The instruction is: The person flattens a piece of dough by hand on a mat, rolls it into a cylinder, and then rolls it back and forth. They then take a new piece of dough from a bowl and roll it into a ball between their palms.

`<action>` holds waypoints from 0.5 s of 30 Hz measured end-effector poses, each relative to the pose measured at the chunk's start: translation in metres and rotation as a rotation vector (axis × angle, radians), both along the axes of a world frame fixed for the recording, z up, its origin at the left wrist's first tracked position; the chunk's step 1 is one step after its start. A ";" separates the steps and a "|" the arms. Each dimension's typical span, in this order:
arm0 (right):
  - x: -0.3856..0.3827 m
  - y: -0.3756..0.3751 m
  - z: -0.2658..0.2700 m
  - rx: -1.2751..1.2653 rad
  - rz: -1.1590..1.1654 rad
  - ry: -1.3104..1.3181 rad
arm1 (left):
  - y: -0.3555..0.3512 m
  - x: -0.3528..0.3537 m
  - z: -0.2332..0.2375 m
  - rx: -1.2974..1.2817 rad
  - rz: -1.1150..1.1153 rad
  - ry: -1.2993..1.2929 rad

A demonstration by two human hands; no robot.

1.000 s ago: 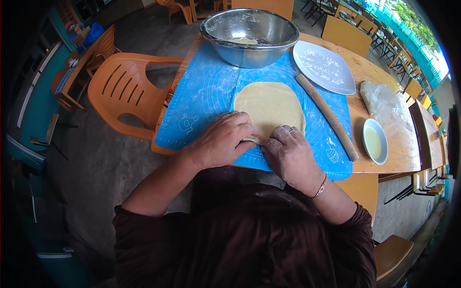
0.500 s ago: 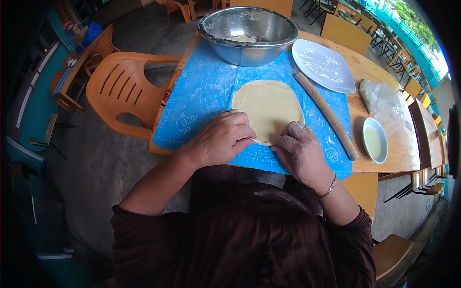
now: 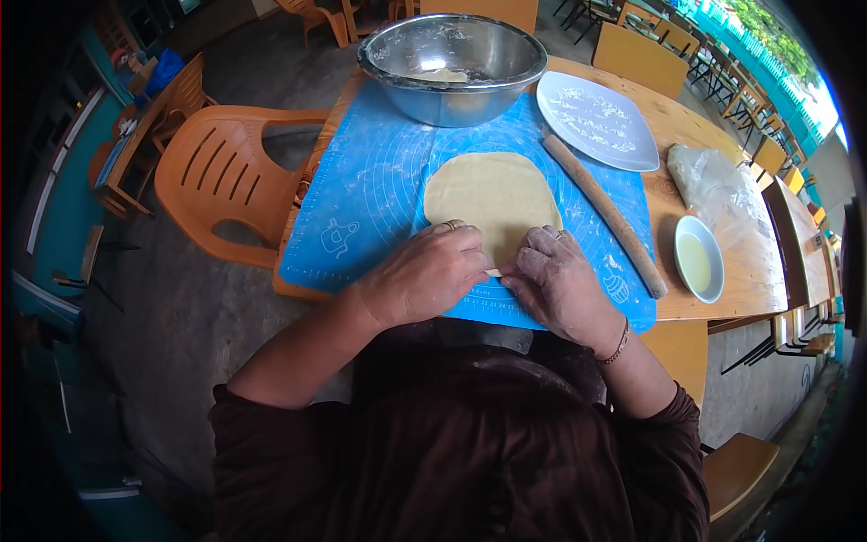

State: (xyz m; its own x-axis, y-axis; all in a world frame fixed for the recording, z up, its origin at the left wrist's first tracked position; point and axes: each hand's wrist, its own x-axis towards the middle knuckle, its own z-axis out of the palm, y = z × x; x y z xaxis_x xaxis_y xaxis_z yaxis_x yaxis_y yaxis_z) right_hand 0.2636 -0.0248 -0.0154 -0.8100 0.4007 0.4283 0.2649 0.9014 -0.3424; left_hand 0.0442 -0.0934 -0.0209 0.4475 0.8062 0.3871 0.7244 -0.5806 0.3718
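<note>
A flat, rounded sheet of pale dough lies on a blue baking mat printed with circles and a ruler. Its near edge is pinched between the fingers of my left hand and my right hand, which are close together. Flour whitens my right fingers. A small bit of the near dough edge shows between my fingertips; the rest of that edge is hidden under both hands. To the right of the dough, a wooden rolling pin rests at a slant on the mat.
A steel bowl with some dough inside stands at the back. Beside it is a white plate dusted with flour. A small bowl of yellowish liquid and a plastic bag lie on the right. An orange chair stands at left.
Both hands have drawn slightly closer together at the dough's near edge, still pinching it. The whole view has shifted a little, so the table things appear further left.
</note>
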 end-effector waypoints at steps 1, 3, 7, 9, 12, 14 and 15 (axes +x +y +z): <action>0.000 -0.001 0.000 0.000 -0.002 0.000 | -0.001 0.000 -0.001 0.042 -0.001 0.002; 0.000 -0.005 -0.001 -0.044 -0.080 0.048 | -0.002 0.004 -0.002 0.074 0.008 -0.035; -0.002 -0.004 -0.007 0.015 -0.059 0.067 | -0.004 0.014 -0.003 0.169 0.060 -0.075; -0.003 -0.006 -0.007 0.013 -0.065 0.041 | -0.004 0.009 -0.008 0.153 0.038 -0.043; -0.003 -0.006 -0.010 0.031 -0.068 0.063 | -0.004 0.008 -0.010 0.135 0.025 -0.063; -0.001 -0.006 -0.008 0.036 -0.078 0.050 | -0.005 0.009 -0.009 0.135 0.033 -0.116; 0.000 -0.007 -0.007 0.041 -0.087 0.038 | -0.007 0.008 -0.006 0.123 0.039 -0.126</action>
